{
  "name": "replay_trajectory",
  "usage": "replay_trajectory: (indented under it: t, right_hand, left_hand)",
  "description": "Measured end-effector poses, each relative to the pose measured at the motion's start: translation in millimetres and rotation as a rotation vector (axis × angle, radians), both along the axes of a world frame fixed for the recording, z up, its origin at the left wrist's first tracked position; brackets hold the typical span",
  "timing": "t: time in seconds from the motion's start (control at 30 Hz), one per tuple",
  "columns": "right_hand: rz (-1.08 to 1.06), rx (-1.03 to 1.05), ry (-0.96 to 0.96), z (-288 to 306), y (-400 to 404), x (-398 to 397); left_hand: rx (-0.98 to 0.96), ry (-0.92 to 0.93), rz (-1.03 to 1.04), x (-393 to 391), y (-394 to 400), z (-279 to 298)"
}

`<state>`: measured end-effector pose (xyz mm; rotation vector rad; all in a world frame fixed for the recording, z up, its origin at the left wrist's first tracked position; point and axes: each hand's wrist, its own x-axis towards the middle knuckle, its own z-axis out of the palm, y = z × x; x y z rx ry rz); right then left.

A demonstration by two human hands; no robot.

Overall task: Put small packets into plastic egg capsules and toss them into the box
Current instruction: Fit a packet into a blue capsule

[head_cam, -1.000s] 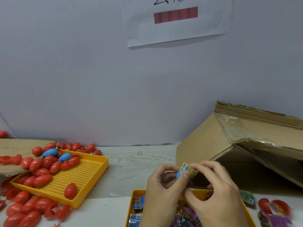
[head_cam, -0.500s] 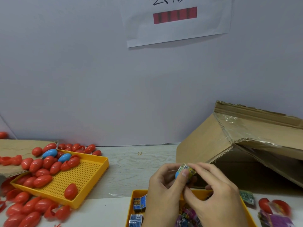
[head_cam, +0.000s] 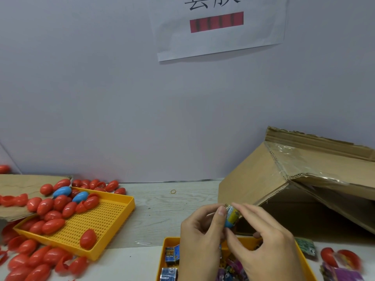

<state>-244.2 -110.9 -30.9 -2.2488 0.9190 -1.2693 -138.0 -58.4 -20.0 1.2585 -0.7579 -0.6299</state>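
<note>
Both hands up front, near centre. Left hand (head_cam: 199, 238) curls round a blue capsule (head_cam: 228, 223), thumb up against a small packet (head_cam: 231, 212) that sticks out of the capsule's top. Right hand (head_cam: 263, 246) has fingers bent over the packet from the right, fingertips on it, so both hands are grasping the same packet-and-capsule combo. How far in the packet sits: can't tell, fingers cover it.

Directly under the hands, a yellow tray (head_cam: 168, 243) w/ more packets, blue and purple ones, partly hidden by the wrists. Just right of that tray, a green packet (head_cam: 305, 245) on the table, and beyond it red capsule halves (head_cam: 341, 258), blurred, near a purple packet (head_cam: 343, 273).

Behind the hands to the right, the cardboard box (head_cam: 253, 179) lies tipped, opening toward the near side, dark inside.

Far left: second yellow tray (head_cam: 105, 218), perforated floor, tilted, loaded w/ red capsules (head_cam: 52, 226) plus two blue ones (head_cam: 61, 191). More red ones spill round it on the table (head_cam: 162, 209) & on a cardboard sheet (head_cam: 18, 183). Small rubber band (head_cam: 173, 191) mid-table. Paper notice (head_cam: 221, 27) on the wall.
</note>
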Motion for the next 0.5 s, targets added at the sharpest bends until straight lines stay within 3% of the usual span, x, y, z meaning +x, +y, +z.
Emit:
replay_trajectory:
  t: [0.27,0.5]
  right_hand:
    - [0.050,0.028,-0.028,3.6,0.3,-1.5]
    - [0.088,0.028,-0.049,1.4,-2.3,-2.2]
  left_hand:
    - [-0.035,0.101,-0.038,-2.1,-1.0,1.2]
    - [0.009,0.046,-0.121,0.4,-1.3,-1.3]
